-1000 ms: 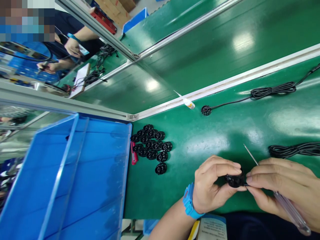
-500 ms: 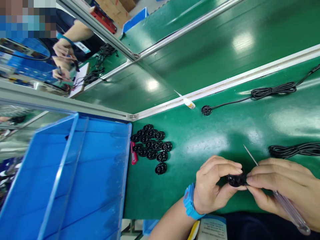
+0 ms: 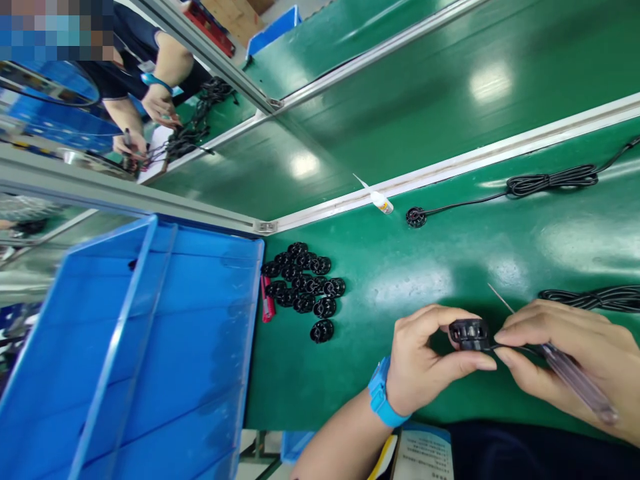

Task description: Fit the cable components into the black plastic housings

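My left hand (image 3: 430, 360), with a blue watch on its wrist, grips a black round slotted plastic part (image 3: 469, 335) between thumb and fingers. A thin black cable (image 3: 523, 349) runs from that part's lower right edge into my right hand (image 3: 565, 353), whose thumb and index finger pinch it. Tucked in the same right hand is a screwdriver (image 3: 580, 383) with a clear handle; its thin metal shaft points up and left, away from the part. A coiled black cable (image 3: 593, 298) lies just beyond my right hand.
Several similar black round parts (image 3: 304, 283) lie beside a red-pink tool (image 3: 267, 300) near a blue bin (image 3: 200, 347). Further back are a white nozzle bottle (image 3: 381, 201) and a round part (image 3: 415, 217) on a bundled cable (image 3: 553, 180). A co-worker's hands (image 3: 160, 107) show behind the frame rail.
The black part in my left hand has turned, so its slotted side faces me more. My left thumb has straightened along its underside. The co-worker's hands have moved apart.
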`<state>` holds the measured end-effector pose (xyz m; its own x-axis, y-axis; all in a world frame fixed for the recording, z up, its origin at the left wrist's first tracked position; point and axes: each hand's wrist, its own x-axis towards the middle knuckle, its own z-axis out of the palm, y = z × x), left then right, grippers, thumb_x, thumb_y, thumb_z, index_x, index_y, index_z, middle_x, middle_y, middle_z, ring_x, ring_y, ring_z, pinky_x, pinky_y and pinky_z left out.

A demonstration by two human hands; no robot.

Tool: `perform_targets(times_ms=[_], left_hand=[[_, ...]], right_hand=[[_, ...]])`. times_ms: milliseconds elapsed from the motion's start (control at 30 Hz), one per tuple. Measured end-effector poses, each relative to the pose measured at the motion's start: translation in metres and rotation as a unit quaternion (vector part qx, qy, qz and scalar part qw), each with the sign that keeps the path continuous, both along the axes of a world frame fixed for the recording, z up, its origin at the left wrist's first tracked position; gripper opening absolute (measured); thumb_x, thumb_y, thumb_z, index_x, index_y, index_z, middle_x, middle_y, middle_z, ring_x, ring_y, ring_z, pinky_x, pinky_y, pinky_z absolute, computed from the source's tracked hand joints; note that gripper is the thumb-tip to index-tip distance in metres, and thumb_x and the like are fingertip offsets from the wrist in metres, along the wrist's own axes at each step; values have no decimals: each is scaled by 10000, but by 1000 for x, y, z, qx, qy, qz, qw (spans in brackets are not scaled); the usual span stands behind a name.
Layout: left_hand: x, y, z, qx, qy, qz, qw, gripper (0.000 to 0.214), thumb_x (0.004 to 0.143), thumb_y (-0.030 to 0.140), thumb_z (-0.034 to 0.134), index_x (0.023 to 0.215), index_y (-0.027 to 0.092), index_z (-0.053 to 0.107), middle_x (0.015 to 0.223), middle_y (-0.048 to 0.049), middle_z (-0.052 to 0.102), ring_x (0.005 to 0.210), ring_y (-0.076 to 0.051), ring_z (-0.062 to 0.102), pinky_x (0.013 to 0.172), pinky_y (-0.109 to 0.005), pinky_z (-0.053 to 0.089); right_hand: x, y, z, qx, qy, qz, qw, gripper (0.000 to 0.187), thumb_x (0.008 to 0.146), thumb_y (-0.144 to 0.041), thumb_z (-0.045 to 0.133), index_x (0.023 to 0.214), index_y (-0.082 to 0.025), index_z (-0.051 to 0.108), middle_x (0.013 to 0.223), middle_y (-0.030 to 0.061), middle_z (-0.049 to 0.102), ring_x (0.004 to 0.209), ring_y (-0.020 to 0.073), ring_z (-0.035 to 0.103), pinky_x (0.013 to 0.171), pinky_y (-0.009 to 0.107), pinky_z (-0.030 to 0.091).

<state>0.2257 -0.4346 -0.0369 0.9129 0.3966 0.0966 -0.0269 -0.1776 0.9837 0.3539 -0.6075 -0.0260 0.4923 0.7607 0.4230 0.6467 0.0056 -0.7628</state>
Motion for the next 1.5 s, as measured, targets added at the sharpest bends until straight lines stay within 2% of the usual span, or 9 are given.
perform_targets(times_ms=[133, 233, 433, 533, 667, 1033, 1167, 1333, 1500], left_hand=[[-1, 0, -2, -165, 81, -15, 983, 553, 619, 493, 1041, 1018, 168, 840, 773, -44, 785, 639, -145, 685, 634, -254, 605], [-1, 0, -3, -257, 109, -16, 960, 554, 560, 436, 1076, 981, 168, 836, 764, -28, 778, 649, -132, 675, 642, -241, 583], [2, -1, -2, -364, 123, -17, 923, 499, 494, 293, 1104, 867, 161, 800, 788, -23, 797, 669, -136, 709, 651, -233, 587], [3, -2, -2, -398, 116, -26, 910, 471, 517, 238, 1094, 859, 157, 781, 788, -19, 801, 673, -137, 729, 660, -233, 606], [3, -3, -5, -409, 118, -34, 904, 459, 566, 284, 1079, 856, 149, 750, 778, -20, 791, 673, -155, 752, 672, -263, 631], [4, -3, -7, -387, 127, -26, 913, 529, 531, 400, 1088, 825, 147, 728, 750, -26, 776, 631, -154, 731, 632, -272, 628], [4, -3, -7, -397, 123, -29, 909, 528, 495, 331, 1104, 823, 147, 734, 750, -18, 780, 631, -151, 729, 631, -266, 620], [3, -4, -7, -400, 110, -30, 909, 496, 530, 308, 1093, 836, 149, 738, 764, -26, 793, 657, -165, 758, 647, -269, 632], [3, -3, -6, -409, 125, -22, 904, 549, 444, 304, 1116, 816, 151, 741, 753, -30, 800, 652, -175, 761, 631, -266, 630]], right_hand=[[5, -2, 2, -33, 64, -3, 997, 28, 1002, -277, 717, 991, -264, 695, 847, -35, 769, 718, 104, 753, 659, 201, 603], [7, -4, 2, -58, 107, 11, 993, 29, 1015, -310, 710, 1001, -286, 701, 840, -46, 765, 690, 99, 740, 616, 196, 577], [9, -5, 4, -81, 121, 11, 989, 69, 1021, -359, 709, 990, -298, 712, 833, -51, 762, 669, 96, 729, 595, 188, 560], [9, -4, 4, -83, 129, 12, 988, 73, 1016, -362, 715, 984, -296, 720, 837, -45, 768, 674, 104, 737, 599, 190, 568], [9, -3, 3, -80, 134, 7, 988, 91, 1004, -367, 725, 957, -290, 729, 815, -37, 768, 645, 116, 733, 575, 198, 567], [9, -4, 1, -80, 164, 5, 983, 96, 989, -350, 736, 927, -278, 749, 788, -26, 758, 613, 129, 713, 522, 229, 542], [10, -3, 2, -78, 158, 13, 984, 93, 999, -356, 725, 941, -284, 741, 795, -36, 756, 624, 121, 717, 543, 218, 558], [10, -2, 3, -74, 156, 21, 985, 84, 1001, -347, 725, 947, -283, 733, 808, -34, 761, 643, 120, 729, 556, 203, 570], [10, -3, 4, -77, 162, 16, 984, 103, 988, -352, 737, 926, -270, 737, 806, -13, 766, 635, 139, 731, 554, 216, 579]])
